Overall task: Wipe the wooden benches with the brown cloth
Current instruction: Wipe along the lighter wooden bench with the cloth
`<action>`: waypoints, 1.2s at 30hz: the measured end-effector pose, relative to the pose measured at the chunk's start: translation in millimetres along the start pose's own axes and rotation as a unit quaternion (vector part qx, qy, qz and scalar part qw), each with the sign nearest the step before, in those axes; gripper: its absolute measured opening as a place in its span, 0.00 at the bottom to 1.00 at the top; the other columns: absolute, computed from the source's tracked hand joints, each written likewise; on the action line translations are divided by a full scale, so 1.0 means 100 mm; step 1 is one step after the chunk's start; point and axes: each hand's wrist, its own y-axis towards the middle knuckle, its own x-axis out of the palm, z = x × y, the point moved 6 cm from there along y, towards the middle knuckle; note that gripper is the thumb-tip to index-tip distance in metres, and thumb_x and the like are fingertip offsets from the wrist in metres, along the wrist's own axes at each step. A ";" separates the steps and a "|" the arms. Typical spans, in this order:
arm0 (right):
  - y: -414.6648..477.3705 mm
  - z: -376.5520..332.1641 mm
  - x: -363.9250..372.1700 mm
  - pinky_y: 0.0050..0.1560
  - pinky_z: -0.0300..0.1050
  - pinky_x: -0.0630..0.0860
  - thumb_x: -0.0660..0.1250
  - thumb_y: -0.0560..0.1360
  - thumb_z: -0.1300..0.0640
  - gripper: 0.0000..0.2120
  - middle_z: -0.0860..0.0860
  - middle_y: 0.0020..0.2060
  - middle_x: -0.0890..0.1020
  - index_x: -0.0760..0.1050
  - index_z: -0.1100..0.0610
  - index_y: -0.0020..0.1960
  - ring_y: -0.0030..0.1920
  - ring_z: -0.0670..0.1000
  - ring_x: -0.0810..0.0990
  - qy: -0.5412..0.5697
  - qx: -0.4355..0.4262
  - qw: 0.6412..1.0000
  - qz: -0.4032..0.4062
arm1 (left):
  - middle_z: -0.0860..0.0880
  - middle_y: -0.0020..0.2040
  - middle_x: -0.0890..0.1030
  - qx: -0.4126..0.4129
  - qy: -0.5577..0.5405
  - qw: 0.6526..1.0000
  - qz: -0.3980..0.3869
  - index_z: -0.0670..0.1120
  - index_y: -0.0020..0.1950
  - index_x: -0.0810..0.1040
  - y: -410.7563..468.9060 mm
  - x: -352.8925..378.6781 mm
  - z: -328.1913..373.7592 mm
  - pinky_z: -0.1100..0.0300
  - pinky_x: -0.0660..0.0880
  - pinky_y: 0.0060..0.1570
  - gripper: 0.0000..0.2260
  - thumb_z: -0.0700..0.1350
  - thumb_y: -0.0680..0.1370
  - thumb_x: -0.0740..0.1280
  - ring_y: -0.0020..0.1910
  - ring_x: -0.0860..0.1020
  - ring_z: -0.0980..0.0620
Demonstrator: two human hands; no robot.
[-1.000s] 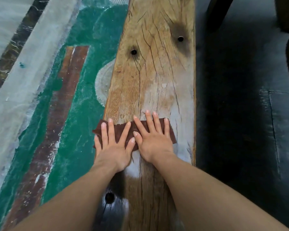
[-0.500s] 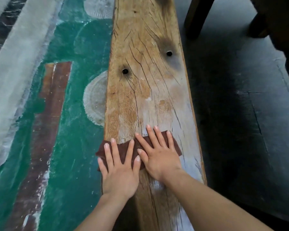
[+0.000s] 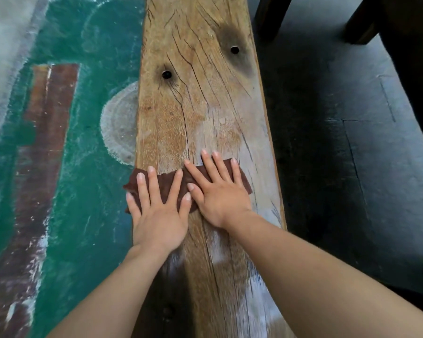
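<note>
Both hands [image 3: 188, 208] press brown cloth [image 3: 167, 185] lying crosswise on bench [image 3: 200, 106].

The place looks like a worn, rustic room, perhaps an old hall or eatery, though its exact kind cannot be told. A long weathered wooden bench [image 3: 205, 113], cracked and bored with holes, runs up the middle. Left of the bench lies a green painted floor [image 3: 78, 167], scuffed and faded, with a brown painted stripe [image 3: 47, 113]. Right of the bench is dark grey concrete [image 3: 352, 154], where dark wooden furniture legs [image 3: 271, 18] stand.
</note>
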 end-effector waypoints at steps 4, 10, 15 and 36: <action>-0.12 0.09 0.02 0.68 0.53 0.23 0.39 0.81 0.40 0.25 0.46 0.76 0.35 0.34 0.37 0.74 0.73 0.47 0.28 0.002 0.011 1.000 0.015 | 0.47 0.74 0.26 0.000 -0.005 1.000 -0.003 0.68 0.67 0.27 -0.07 0.01 0.08 0.42 0.30 0.69 0.23 0.65 0.77 0.36 0.72 0.26 0.47; -0.59 0.28 0.07 0.69 0.52 0.24 0.39 0.80 0.40 0.25 0.46 0.75 0.34 0.32 0.36 0.73 0.72 0.47 0.27 0.004 0.044 0.999 0.026 | 0.48 0.68 0.20 0.019 -0.001 1.000 0.006 0.67 0.67 0.23 -0.40 0.12 0.36 0.45 0.25 0.66 0.23 0.65 0.76 0.31 0.68 0.20 0.47; -1.03 0.43 0.11 0.69 0.51 0.24 0.36 0.80 0.39 0.23 0.45 0.75 0.33 0.30 0.35 0.72 0.72 0.46 0.26 0.020 0.087 0.996 0.022 | 0.41 0.78 0.46 0.031 0.013 0.999 0.005 0.61 0.76 0.50 -0.76 0.16 0.61 0.42 0.40 0.71 0.25 0.61 0.78 0.41 0.76 0.44 0.39; -1.05 0.96 0.04 0.74 0.55 0.36 0.37 0.79 0.40 0.25 0.48 0.77 0.45 0.44 0.39 0.76 0.76 0.49 0.38 0.039 0.171 0.983 0.047 | 0.41 0.76 0.60 0.076 -0.001 0.997 0.016 0.61 0.73 0.63 -0.49 0.24 1.16 0.40 0.50 0.69 0.23 0.60 0.78 0.51 0.75 0.57 0.39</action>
